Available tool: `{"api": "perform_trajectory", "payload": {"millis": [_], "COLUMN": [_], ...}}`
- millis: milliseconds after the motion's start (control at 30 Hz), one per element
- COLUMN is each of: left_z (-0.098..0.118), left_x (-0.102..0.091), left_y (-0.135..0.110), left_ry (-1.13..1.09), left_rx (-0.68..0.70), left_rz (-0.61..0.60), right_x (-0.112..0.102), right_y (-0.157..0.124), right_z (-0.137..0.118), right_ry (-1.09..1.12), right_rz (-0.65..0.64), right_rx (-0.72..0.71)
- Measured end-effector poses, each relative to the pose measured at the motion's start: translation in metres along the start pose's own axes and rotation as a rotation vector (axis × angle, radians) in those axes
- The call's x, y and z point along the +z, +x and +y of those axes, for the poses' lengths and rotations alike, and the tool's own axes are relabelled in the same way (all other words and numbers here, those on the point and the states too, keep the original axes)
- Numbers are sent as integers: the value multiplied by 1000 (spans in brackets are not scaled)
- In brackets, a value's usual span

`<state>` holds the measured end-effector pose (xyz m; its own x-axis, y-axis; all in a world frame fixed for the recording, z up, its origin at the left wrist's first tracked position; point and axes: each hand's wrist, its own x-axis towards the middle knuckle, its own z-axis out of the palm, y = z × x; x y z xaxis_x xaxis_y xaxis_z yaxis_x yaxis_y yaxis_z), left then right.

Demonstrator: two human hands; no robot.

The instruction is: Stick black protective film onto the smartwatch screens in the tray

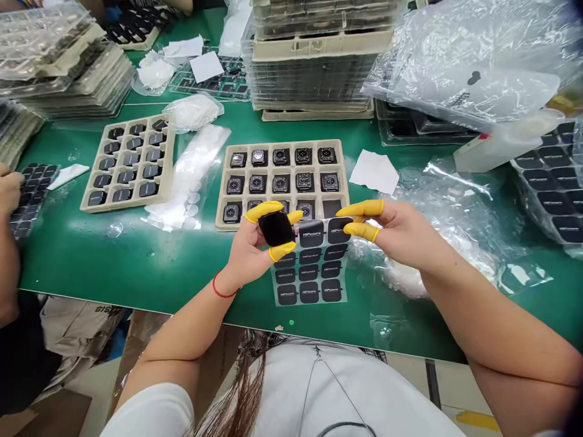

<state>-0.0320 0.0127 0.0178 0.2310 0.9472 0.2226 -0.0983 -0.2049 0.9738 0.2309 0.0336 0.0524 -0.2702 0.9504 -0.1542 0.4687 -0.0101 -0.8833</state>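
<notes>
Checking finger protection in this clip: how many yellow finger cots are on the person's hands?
5 yellow finger cots: three on the left hand, two on the right hand. More may be hidden behind the fingers.

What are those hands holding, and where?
The left hand pinches a black smartwatch by its edges; the right hand grips the corner of a sticker sheet.
</notes>
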Motion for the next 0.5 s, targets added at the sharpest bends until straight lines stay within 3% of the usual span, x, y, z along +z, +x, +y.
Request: {"api": "perform_trajectory", "payload": {"millis": [133, 233, 333, 500], "left_z": [6, 8, 7, 2], "left_x": [1, -1, -4, -3], "left_y": [4, 9, 12, 15], "left_ry": [-122, -215, -252, -255], "left_rx": [-193, -373, -505, -575], "left_rz": [66, 81, 64, 10], "right_x": [0, 2, 5, 7], "right_y": [-1, -1, 1, 0], "right_z": [3, 4, 6, 3], "right_ry": [-73, -203, -230, 83], "right_rz": [123, 238, 254, 255], "right_rx": [-154, -445, -653, -624]}}
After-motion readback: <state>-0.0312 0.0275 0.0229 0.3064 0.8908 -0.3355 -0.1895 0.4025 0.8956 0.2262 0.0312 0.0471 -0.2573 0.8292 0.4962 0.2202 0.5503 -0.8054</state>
